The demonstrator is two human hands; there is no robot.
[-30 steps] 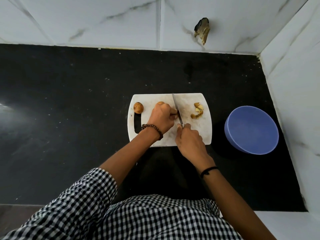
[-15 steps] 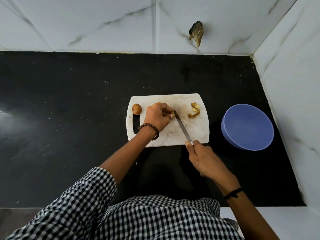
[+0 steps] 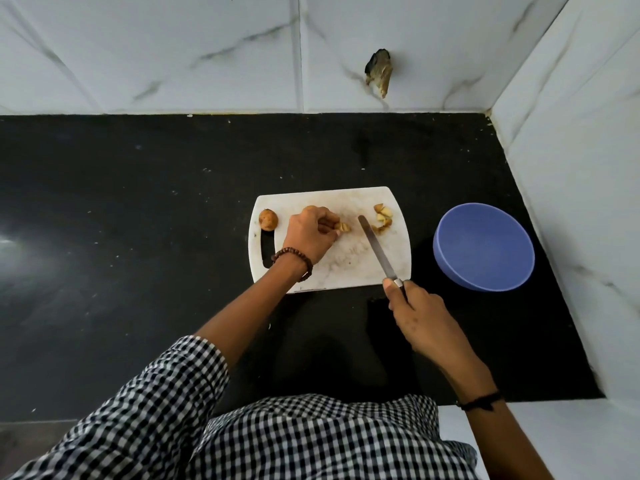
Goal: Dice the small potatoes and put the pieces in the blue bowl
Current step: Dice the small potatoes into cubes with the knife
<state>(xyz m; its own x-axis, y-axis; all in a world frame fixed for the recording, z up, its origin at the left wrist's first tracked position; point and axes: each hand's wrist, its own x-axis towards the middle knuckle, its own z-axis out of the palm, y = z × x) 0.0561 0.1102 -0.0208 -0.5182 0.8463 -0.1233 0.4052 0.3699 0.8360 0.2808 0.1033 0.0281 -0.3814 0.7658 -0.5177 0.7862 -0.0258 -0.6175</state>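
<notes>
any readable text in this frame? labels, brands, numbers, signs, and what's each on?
None can be read.
The cutting board, knife, blue bowl, counter and wall tiles show no print.
A faint dark line at the cutting board's near edge is too small to tell whether it is lettering.

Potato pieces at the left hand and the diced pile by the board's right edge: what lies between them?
Head view: only the blade tip of the steel knife, held by the right hand, with bare white cutting board around it.
</notes>
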